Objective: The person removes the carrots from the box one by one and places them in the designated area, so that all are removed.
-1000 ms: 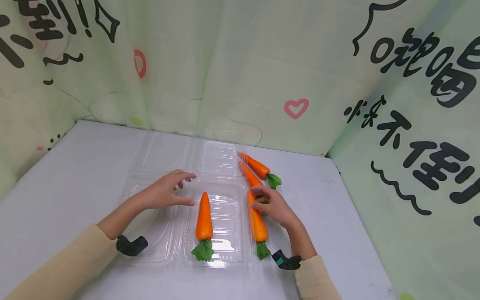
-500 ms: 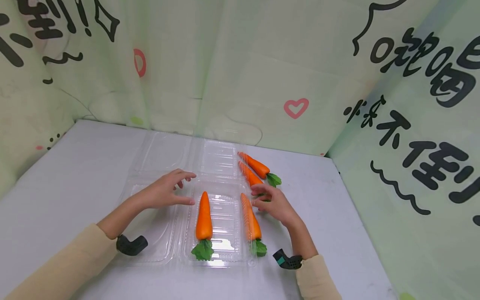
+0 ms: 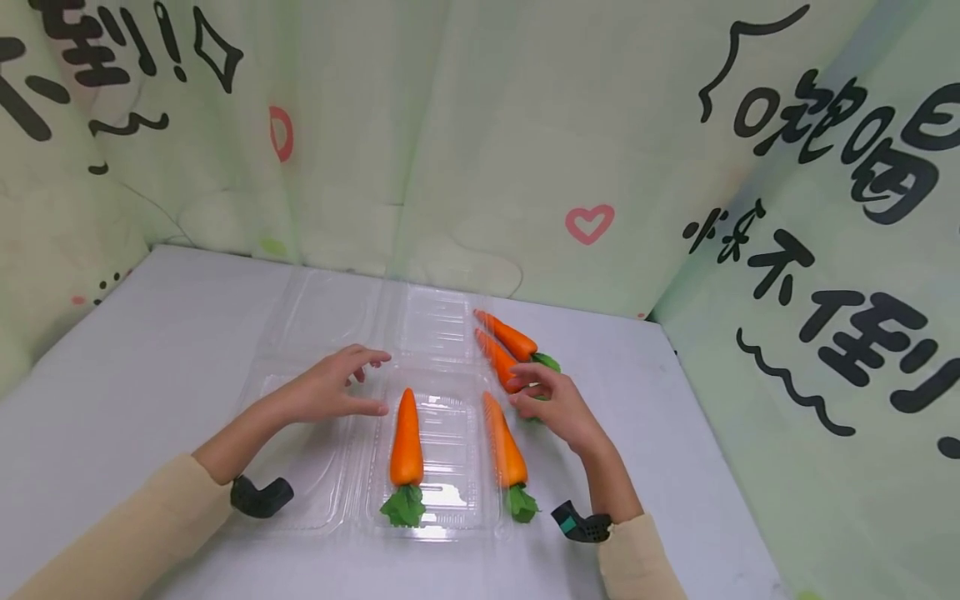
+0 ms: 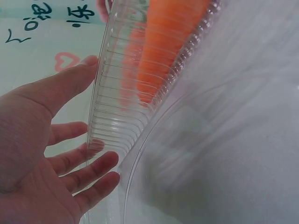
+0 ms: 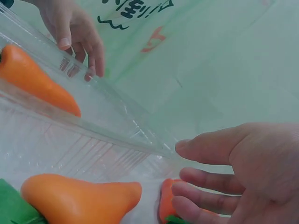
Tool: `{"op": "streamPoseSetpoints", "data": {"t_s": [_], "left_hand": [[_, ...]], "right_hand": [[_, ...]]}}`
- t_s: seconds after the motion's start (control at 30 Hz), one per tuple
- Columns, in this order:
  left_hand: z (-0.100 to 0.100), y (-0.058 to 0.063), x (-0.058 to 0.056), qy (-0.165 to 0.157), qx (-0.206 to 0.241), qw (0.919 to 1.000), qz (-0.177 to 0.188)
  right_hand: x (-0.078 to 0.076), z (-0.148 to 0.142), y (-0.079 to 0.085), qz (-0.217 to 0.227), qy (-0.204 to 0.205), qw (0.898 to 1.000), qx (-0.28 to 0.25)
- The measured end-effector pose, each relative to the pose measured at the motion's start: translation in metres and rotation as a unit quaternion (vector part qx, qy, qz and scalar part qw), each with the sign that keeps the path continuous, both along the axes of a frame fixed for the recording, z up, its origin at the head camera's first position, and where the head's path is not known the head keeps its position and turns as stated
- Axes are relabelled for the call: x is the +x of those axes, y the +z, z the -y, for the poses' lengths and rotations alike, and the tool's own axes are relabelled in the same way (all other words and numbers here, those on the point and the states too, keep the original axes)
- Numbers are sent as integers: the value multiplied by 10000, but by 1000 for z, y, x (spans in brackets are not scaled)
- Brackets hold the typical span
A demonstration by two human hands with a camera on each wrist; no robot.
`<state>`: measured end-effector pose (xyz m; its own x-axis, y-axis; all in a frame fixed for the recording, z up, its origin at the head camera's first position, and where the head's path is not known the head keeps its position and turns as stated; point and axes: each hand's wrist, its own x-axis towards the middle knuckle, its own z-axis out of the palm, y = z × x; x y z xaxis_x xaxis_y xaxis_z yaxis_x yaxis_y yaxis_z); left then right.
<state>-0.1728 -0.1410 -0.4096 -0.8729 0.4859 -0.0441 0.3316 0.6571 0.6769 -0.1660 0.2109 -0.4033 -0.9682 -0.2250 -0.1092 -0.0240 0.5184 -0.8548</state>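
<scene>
In the head view an orange carrot with green leaves [image 3: 406, 446] lies inside a clear plastic box [image 3: 453, 533]. My left hand [image 3: 330, 387] is at the box's left side, its thumb and fingers spread; in the left wrist view the thumb tip is at the rim. A second carrot [image 3: 510, 454] lies along the outside of the right wall, partly seen through the plastic. Just beyond its tip my right hand [image 3: 558, 408] hovers with loosely bent fingers, holding nothing. Behind those fingers lies a third carrot [image 3: 495, 358], its leaves mostly hidden.
One more carrot [image 3: 513, 337] lies at the back right. Another clear tray section [image 3: 300, 521] spreads to the left, and transparent lids [image 3: 333, 304] stretch toward the back. A pale printed curtain [image 3: 480, 167] surrounds the white table [image 3: 180, 333].
The carrot beside the box has shifted left, close against the wall. My right hand has come away from it, slightly rightward. My left hand stays in place; the head view has tilted slightly.
</scene>
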Motion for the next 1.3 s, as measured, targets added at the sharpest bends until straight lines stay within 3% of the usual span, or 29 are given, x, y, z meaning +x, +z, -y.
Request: {"op": "streamPoseSetpoints", "data": {"t_s": [0.47,0.87,1.1,1.3], "left_hand": [[0,-4,-1,-22,-84,10000,-2],[3,-4,1,-54,-11,10000,-57],[5,-5,0,-165,95,9998,12],[6,-2,1,-124,74,9999,36]], "right_hand": [[4,3,11,-272,165,9993,-212],[9,28,25,-292,652,9973,-192],[8,46,25,-188,933,9948,-369],[9,59,20,-88,1116,9936,-160]]}}
